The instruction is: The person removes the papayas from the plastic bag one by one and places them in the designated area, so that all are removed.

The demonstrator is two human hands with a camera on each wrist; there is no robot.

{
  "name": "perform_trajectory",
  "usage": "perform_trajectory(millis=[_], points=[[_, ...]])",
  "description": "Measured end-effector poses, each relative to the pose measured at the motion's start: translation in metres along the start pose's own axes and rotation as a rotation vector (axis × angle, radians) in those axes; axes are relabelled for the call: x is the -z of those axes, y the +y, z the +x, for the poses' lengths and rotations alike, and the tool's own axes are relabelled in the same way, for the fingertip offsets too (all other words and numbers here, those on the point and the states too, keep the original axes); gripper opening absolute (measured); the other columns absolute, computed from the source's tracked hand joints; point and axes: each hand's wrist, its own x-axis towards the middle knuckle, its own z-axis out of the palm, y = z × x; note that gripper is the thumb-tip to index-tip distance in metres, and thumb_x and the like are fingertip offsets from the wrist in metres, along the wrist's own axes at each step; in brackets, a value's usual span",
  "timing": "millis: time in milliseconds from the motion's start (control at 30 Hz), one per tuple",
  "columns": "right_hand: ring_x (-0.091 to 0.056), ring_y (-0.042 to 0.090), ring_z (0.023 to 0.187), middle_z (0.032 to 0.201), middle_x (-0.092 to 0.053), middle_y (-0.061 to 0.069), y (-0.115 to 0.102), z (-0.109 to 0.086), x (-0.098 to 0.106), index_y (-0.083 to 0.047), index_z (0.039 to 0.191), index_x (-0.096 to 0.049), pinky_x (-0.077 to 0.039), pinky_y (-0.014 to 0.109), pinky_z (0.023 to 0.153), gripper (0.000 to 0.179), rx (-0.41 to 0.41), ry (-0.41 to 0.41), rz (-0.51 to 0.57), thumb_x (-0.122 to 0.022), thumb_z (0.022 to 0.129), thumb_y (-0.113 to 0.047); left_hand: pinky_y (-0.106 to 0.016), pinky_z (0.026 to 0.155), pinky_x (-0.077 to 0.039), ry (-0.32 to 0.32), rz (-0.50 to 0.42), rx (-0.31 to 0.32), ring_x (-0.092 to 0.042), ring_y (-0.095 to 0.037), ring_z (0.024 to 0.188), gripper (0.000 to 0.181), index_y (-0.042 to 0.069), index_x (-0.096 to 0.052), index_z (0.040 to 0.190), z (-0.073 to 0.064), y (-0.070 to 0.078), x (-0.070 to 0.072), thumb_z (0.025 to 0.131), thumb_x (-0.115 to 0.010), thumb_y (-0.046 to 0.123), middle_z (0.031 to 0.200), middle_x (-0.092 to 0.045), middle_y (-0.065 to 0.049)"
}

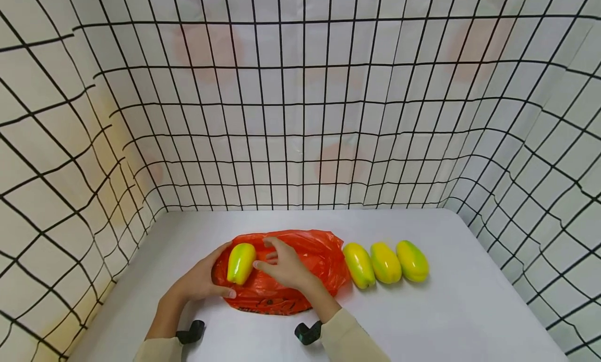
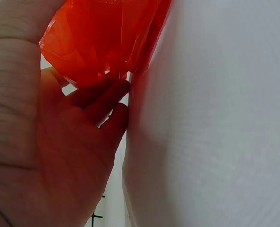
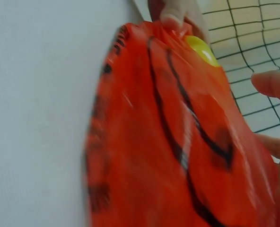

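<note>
A red plastic bag (image 1: 300,257) with black print lies on the table. My left hand (image 1: 202,276) holds its left end, thumb on the near side and fingers around the far side. In the left wrist view, that hand (image 2: 74,137) cups the red film. One glossy yellow-green fruit (image 1: 241,264), its exact kind unclear, sits on or in the bag's left part; I cannot tell how deep. My right hand (image 1: 286,265) hovers over the bag just right of the fruit, fingers loosely spread and gripping nothing. The right wrist view shows the fruit's yellow end (image 3: 202,50) above the bag's edge.
Right of the bag, three similar yellow-green fruits stand in a row: the left one (image 1: 359,265) close to the bag, then the middle (image 1: 386,263) and right one (image 1: 412,261). White walls with a black grid (image 1: 300,104) enclose the white table (image 1: 451,310).
</note>
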Motion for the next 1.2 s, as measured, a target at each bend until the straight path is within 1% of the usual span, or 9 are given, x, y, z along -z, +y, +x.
perform_trajectory(millis=[167, 233, 400, 533, 733, 867, 1033, 1100, 1200], points=[[-0.057, 0.025, 0.119, 0.143, -0.048, 0.004, -0.001, 0.004, -0.016, -0.017, 0.145, -0.038, -0.056, 0.039, 0.09, 0.072, -0.014, 0.018, -0.043, -0.067, 0.088, -0.049, -0.053, 0.099, -0.049, 0.017, 0.009, -0.018, -0.042, -0.027, 0.132, 0.119, 0.037, -0.023, 0.152, -0.004, 0.001, 0.001, 0.055, -0.09, 0.052, 0.148, -0.04, 0.006], [-0.057, 0.025, 0.119, 0.144, -0.047, 0.004, 0.0, 0.006, -0.021, -0.017, 0.146, -0.038, -0.056, 0.039, 0.09, 0.074, -0.021, 0.019, -0.061, -0.067, 0.087, -0.051, -0.054, 0.102, -0.046, 0.007, 0.012, -0.028, -0.042, -0.027, 0.132, 0.119, 0.036, -0.023, 0.152, -0.004, 0.001, 0.002, 0.055, -0.09, 0.052, 0.149, -0.04, 0.005], [-0.057, 0.02, 0.115, 0.143, -0.047, 0.003, 0.003, 0.009, -0.029, -0.018, 0.148, -0.033, -0.057, 0.035, 0.087, 0.084, -0.043, 0.025, -0.09, -0.067, 0.082, -0.059, -0.054, 0.103, -0.046, -0.002, 0.051, -0.016, -0.04, -0.028, 0.135, 0.119, 0.033, -0.022, 0.153, -0.004, 0.001, 0.002, 0.056, -0.089, 0.054, 0.152, -0.038, 0.003], [-0.056, 0.019, 0.114, 0.14, -0.049, 0.002, 0.0, 0.011, -0.034, -0.018, 0.148, -0.032, -0.056, 0.037, 0.087, 0.091, -0.05, 0.042, -0.108, -0.068, 0.079, -0.063, -0.055, 0.102, -0.047, 0.01, 0.06, -0.015, -0.039, -0.03, 0.136, 0.119, 0.033, -0.022, 0.153, -0.003, 0.0, 0.001, 0.056, -0.088, 0.054, 0.152, -0.037, 0.001], [-0.052, 0.019, 0.118, 0.138, -0.048, -0.001, -0.007, 0.015, -0.045, -0.021, 0.149, -0.029, -0.055, 0.044, 0.091, 0.097, -0.08, 0.047, -0.155, -0.067, 0.074, -0.07, -0.049, 0.097, -0.051, 0.007, 0.033, -0.011, -0.042, -0.026, 0.134, 0.118, 0.036, -0.024, 0.151, -0.004, 0.002, 0.001, 0.054, -0.09, 0.053, 0.148, -0.041, 0.006], [-0.052, 0.019, 0.116, 0.134, -0.05, 0.0, -0.007, 0.017, -0.051, -0.022, 0.15, -0.028, -0.056, 0.042, 0.089, 0.099, -0.086, 0.05, -0.173, -0.068, 0.073, -0.07, -0.047, 0.097, -0.052, 0.016, 0.038, -0.004, -0.043, -0.022, 0.132, 0.119, 0.038, -0.025, 0.151, -0.004, 0.002, 0.0, 0.053, -0.09, 0.053, 0.146, -0.041, 0.01], [-0.051, 0.02, 0.117, 0.132, -0.051, 0.0, -0.007, 0.018, -0.056, -0.025, 0.151, -0.025, -0.055, 0.041, 0.089, 0.104, -0.098, 0.05, -0.218, -0.068, 0.069, -0.074, -0.048, 0.101, -0.049, 0.021, 0.037, -0.035, -0.044, -0.021, 0.132, 0.119, 0.038, -0.026, 0.151, -0.003, 0.0, 0.0, 0.053, -0.091, 0.052, 0.146, -0.042, 0.012], [-0.05, 0.02, 0.117, 0.13, -0.051, -0.001, -0.008, 0.018, -0.057, -0.026, 0.151, -0.024, -0.055, 0.04, 0.088, 0.105, -0.097, 0.049, -0.226, -0.07, 0.069, -0.073, -0.048, 0.1, -0.05, 0.02, 0.033, -0.041, -0.044, -0.02, 0.131, 0.118, 0.038, -0.026, 0.151, -0.003, 0.0, 0.0, 0.053, -0.091, 0.052, 0.145, -0.042, 0.013], [-0.05, 0.018, 0.115, 0.126, -0.053, -0.002, -0.009, 0.019, -0.058, -0.025, 0.15, -0.025, -0.055, 0.039, 0.086, 0.103, -0.082, 0.055, -0.245, -0.073, 0.069, -0.068, -0.047, 0.099, -0.051, 0.018, 0.038, -0.055, -0.045, -0.022, 0.13, 0.117, 0.036, -0.025, 0.151, -0.003, -0.001, 0.0, 0.055, -0.09, 0.051, 0.145, -0.043, 0.01]])
